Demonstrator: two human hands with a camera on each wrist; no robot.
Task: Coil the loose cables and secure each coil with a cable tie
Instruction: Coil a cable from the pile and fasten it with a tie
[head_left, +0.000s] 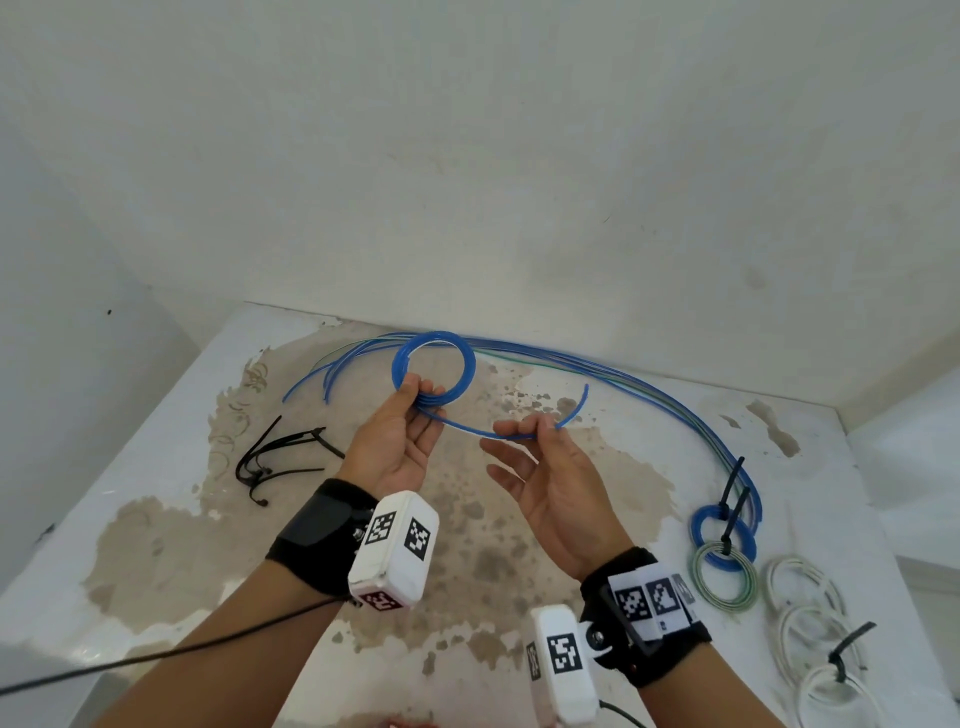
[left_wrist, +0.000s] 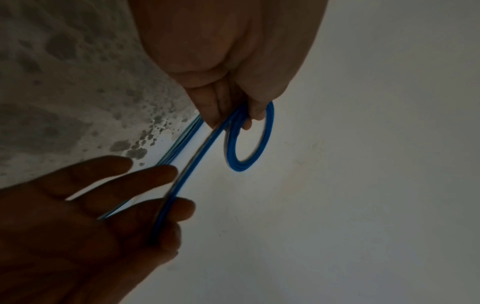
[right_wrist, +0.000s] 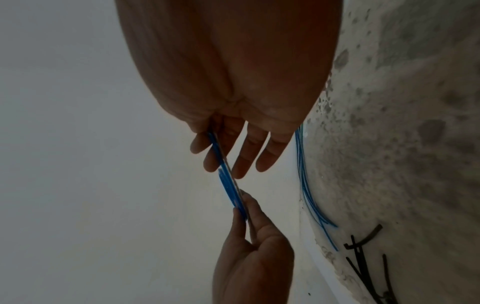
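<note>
My left hand (head_left: 415, 400) pinches the lower edge of a blue cable coil (head_left: 457, 353) held upright above the table; the same coil (left_wrist: 259, 148) shows in the left wrist view. The coil's loose tail (head_left: 571, 410) runs right into my right hand (head_left: 535, 428), which pinches it between thumb and forefinger, the other fingers spread. The short free end sticks up past that hand. Several loose blue cables (head_left: 649, 384) lie along the back wall. A bunch of black cable ties (head_left: 275, 457) lies at the left.
Tied coils sit at the right: blue (head_left: 724, 530), green-white (head_left: 722, 577), and white ones (head_left: 810, 623), each with a black tie. The white table (head_left: 156, 415) has worn brown patches. Walls close in behind and to the left.
</note>
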